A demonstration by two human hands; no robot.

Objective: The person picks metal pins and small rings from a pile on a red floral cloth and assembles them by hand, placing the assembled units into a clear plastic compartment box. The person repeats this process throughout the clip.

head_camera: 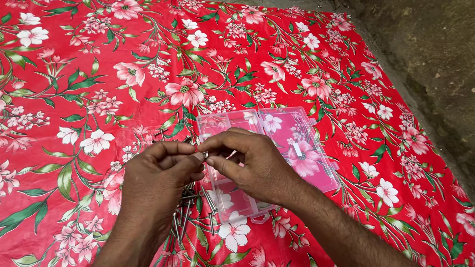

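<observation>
Head view
Left hand: the left hand [160, 170] was pinched shut, its grip on a small metal piece [205, 155], fingertips meeting those of the other hand.
Right hand: the right hand [254, 164] pinched the same piece from the opposite side, fingers closed on it.
Box: a clear plastic box [301, 142] lay open, lid flat, just behind the hands.
Screws: a loose pile of metal screws [190, 211] lay under the wrists.
Surface: a red flowered cloth [78, 102] spread over bare grey ground [434, 47].

Two bare forearms enter from the lower edge, no sleeves in view. Left hand [157, 176] and right hand [254, 167] wear no gloves. No rings, watch or bands visible.
</observation>
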